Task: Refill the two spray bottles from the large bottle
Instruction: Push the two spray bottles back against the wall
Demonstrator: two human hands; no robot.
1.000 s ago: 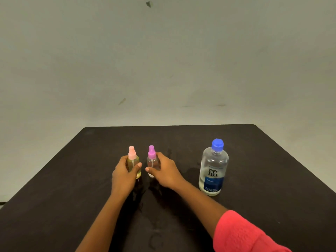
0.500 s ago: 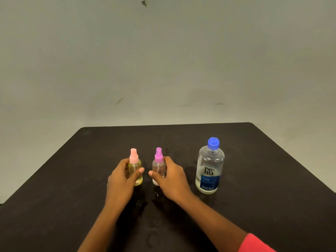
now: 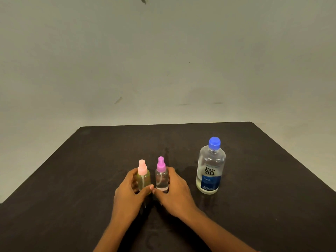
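Two small spray bottles stand side by side on the black table. The yellowish spray bottle has a pale pink nozzle, and my left hand wraps around its body. The clear spray bottle has a magenta nozzle and a little liquid at its bottom; my right hand grips it from the right. The large bottle, clear with a blue cap and a blue "renu" label, stands upright and untouched to the right of both hands.
A plain pale wall rises behind the table's far edge. The table's left and right edges slant outward toward me. Faint wet marks show on the tabletop near my forearms.
Both hands drew the two spray bottles a little closer together and toward me. The large bottle has stayed in place.
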